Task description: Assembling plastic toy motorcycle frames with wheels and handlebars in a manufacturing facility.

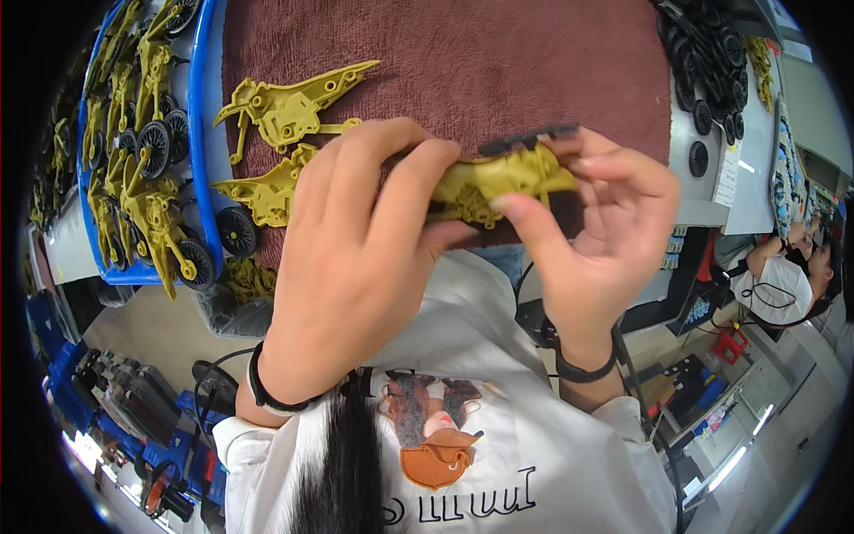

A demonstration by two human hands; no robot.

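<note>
Both hands are on the olive-yellow moulded plastic toy frame (503, 178), held up over the near edge of the maroon towel mat (498, 62) on the bench. The left hand (356, 258) has its grip closed round the frame's left end, fingers wrapped over the top. The right hand (605, 231) pinches the right end, thumb beneath, fingers above, against a dark grey ribbed plastic strip (529, 138) sitting along the frame's top edge. Left of the frame, two more loose olive-yellow frame halves (285, 111) lie flat on the mat. Further left, a blue plastic tray (203, 107) holds assembled yellow pieces with black spoked wheels (156, 147). Far right of the frame, a heap of black wheels (707, 53).
</note>
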